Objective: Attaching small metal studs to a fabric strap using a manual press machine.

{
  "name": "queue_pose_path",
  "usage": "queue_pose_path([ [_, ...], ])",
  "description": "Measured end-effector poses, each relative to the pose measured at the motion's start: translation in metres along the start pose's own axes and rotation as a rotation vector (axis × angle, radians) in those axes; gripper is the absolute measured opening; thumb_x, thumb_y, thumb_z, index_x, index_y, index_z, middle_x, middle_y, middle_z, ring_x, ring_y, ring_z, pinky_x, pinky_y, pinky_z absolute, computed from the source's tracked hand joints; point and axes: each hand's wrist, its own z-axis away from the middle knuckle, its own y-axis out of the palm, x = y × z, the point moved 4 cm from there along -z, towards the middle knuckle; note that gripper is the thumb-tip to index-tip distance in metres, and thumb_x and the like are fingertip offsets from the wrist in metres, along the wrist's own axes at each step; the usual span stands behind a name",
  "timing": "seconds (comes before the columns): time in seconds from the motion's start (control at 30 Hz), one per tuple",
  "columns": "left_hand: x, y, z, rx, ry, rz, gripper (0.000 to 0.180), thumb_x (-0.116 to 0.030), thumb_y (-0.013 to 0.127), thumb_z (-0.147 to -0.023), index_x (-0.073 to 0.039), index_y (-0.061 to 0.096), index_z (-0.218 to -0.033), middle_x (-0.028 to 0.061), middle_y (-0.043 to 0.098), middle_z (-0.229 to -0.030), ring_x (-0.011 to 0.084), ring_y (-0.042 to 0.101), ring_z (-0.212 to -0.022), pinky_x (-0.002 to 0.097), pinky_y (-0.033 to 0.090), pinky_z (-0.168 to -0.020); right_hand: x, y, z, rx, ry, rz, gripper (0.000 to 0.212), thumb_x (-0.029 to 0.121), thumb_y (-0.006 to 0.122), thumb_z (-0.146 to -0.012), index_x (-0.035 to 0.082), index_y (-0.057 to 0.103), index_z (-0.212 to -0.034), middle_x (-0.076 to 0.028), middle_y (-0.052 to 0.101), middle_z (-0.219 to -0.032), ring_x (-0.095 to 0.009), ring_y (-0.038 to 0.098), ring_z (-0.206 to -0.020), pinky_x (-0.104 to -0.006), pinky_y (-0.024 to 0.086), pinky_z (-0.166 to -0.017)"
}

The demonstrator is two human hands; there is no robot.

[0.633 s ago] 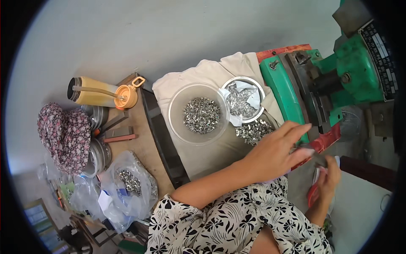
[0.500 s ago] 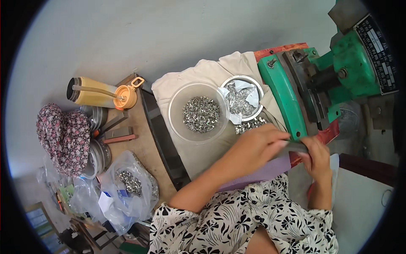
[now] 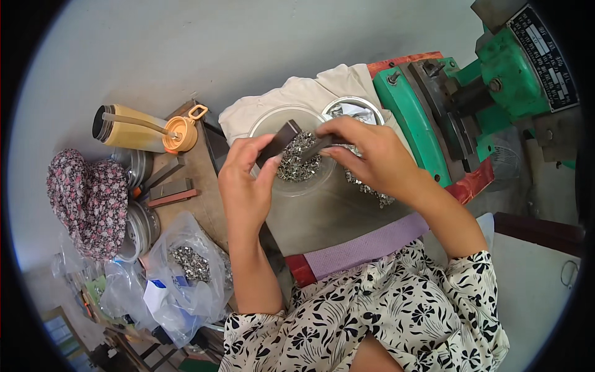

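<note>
Above a round clear plastic tub (image 3: 308,190), my left hand (image 3: 245,177) grips a dark rectangular block (image 3: 277,141) between thumb and fingers, its far end tilted up. A flat dark grey bar (image 3: 317,148) is pinched in my right hand (image 3: 379,155), slanting down toward the tub. Block and bar are close together, apart from each other. Many small shiny metal pieces (image 3: 297,168) lie in the tub below. My right hand partly covers a round bowl (image 3: 348,100) with white paper in it. Loose metal pieces (image 3: 375,196) lie on the cloth under my right wrist.
A green press (image 3: 406,124) stands at the right. To the left, a wooden table holds a yellow bottle (image 3: 139,129), metal bars (image 3: 172,189), a floral cloth item (image 3: 87,204) and a plastic bag (image 3: 204,291) with metal pieces. Purple padding (image 3: 372,245) lines the near edge.
Both hands have moved left from beside the press's near corner to over the tub. The block and bar now show apart, one in each hand; before, a blurred grey piece was between the hands.
</note>
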Motion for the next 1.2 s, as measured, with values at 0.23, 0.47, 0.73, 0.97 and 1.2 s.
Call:
queue_pose_path([
  [0.23,0.002,0.020,0.025,0.285,-0.252,0.615,0.037,0.001,0.065,-0.091,0.002,0.058,-0.127,0.0039,0.056,-0.101,0.0118,0.060,-0.086,0.0235,0.050,-0.072,-0.041,-0.032,0.115,-0.090,0.618,-0.725,0.010,0.001,0.069,-0.089,-0.002,0.065,-0.098,-0.005,0.069,-0.086,-0.013,0.070,-0.077,-0.0264,0.057,-0.065],
  [0.47,-0.013,0.116,0.110,0.996,-0.341,0.636,0.028,-0.010,0.049,-0.099,0.005,0.056,-0.122,0.0149,0.063,-0.090,0.0200,0.066,-0.071,0.0336,0.054,-0.068,-0.106,-0.041,0.268,-0.451,1.087,-0.648,0.009,0.008,0.064,-0.093,0.001,0.065,-0.099,-0.003,0.067,-0.078,-0.014,0.069,-0.064,-0.0252,0.058,-0.059],
  [0.73,-0.022,0.129,0.136,0.909,-0.131,0.007,0.022,-0.010,0.058,-0.091,-0.001,0.052,-0.110,0.0156,0.059,-0.089,0.0351,0.066,-0.081,0.0431,0.054,-0.071,-0.149,-0.044,0.288,-0.636,0.891,-0.036,0.020,0.010,0.069,-0.092,-0.002,0.063,-0.107,0.002,0.060,-0.074,-0.007,0.053,-0.057,-0.0216,0.043,-0.052],
  [0.97,-0.027,0.123,0.142,0.694,0.405,-0.506,0.020,-0.014,0.069,-0.078,-0.007,0.059,-0.094,0.0074,0.050,-0.089,0.0236,0.062,-0.082,0.0354,0.053,-0.073,-0.100,-0.036,0.264,-0.865,0.795,0.091,0.015,0.004,0.071,-0.088,-0.001,0.064,-0.101,-0.003,0.059,-0.076,-0.009,0.051,-0.065,-0.0239,0.041,-0.058],
  [1.2,-0.020,0.131,0.101,0.492,0.434,-0.292,0.054,-0.024,0.070,-0.085,-0.009,0.056,-0.135,0.0160,0.052,-0.135,0.0316,0.052,-0.125,0.0434,0.043,-0.101,-0.026,-0.007,0.183,-0.358,0.223,0.281,0.028,-0.001,0.074,-0.077,0.003,0.070,-0.104,-0.010,0.064,-0.088,-0.025,0.062,-0.077,-0.0358,0.051,-0.070],
])
